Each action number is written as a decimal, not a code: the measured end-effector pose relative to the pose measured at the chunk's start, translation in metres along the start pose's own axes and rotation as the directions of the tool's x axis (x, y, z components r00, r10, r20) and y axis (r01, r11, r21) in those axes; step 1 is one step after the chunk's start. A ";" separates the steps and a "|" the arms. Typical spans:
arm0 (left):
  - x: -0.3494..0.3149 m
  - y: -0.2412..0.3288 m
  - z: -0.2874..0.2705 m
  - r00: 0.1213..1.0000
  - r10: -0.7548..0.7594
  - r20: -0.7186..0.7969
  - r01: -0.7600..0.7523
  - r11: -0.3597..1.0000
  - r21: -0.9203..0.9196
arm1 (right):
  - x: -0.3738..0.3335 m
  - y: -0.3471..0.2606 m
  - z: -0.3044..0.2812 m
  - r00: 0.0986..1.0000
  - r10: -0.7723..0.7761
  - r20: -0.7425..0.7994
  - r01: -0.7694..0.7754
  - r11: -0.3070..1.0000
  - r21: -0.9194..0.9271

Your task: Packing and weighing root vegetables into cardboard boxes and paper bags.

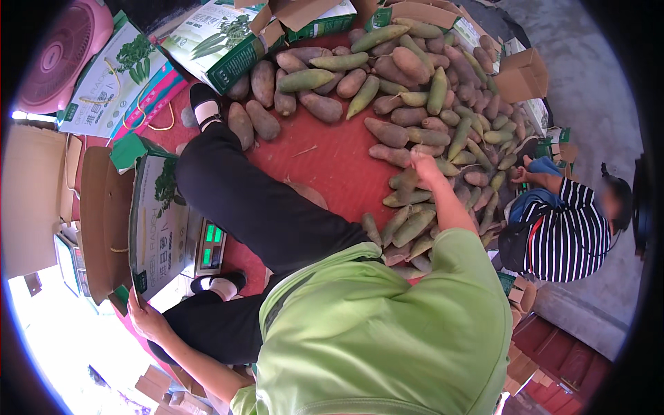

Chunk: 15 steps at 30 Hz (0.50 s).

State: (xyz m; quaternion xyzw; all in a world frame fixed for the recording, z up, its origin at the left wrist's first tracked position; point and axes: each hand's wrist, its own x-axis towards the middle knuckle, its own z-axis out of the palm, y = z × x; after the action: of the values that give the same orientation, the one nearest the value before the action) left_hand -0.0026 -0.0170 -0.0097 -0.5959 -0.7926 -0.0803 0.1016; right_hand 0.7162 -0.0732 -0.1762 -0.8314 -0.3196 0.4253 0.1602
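Observation:
My left hand [146, 321] grips the green flap edge of an open carton [155, 235], which has a white side with a leafy print. The carton rests by a scale [211, 249] with a lit green display. My right hand [425, 168] reaches into a big heap of green and earthy-brown radishes [416, 225]. Its fingers are closed at the end of a radish [407, 181]; the fingertips are partly hidden. What the carton holds cannot be seen from here.
Loose radishes [261, 121] lie on the red floor [325, 169] near my foot. More cartons [214, 45] and a pink fan [62, 52] stand at the far left. At the right, a person in a striped shirt [570, 228] sits beside the heap.

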 end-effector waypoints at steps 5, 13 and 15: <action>-0.003 0.008 -0.011 1.000 -0.019 0.020 0.019 1.000 -0.008 | -0.012 -0.096 0.006 0.999 -0.046 0.012 0.027 0.759 0.651; -0.002 0.012 -0.013 0.999 -0.028 0.047 0.029 1.000 -0.007 | -0.030 -0.249 0.012 0.904 -0.426 -0.033 0.269 0.508 0.818; -0.003 0.014 -0.014 0.999 -0.027 0.047 0.027 0.999 -0.018 | -0.037 -0.279 0.013 0.837 -0.546 -0.042 0.311 0.411 0.857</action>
State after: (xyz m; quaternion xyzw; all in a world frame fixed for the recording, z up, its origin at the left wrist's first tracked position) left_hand 0.0124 -0.0197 0.0029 -0.5877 -0.8019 -0.0753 0.0766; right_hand 0.5792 0.1097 -0.0109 -0.4795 -0.2967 0.5671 0.6004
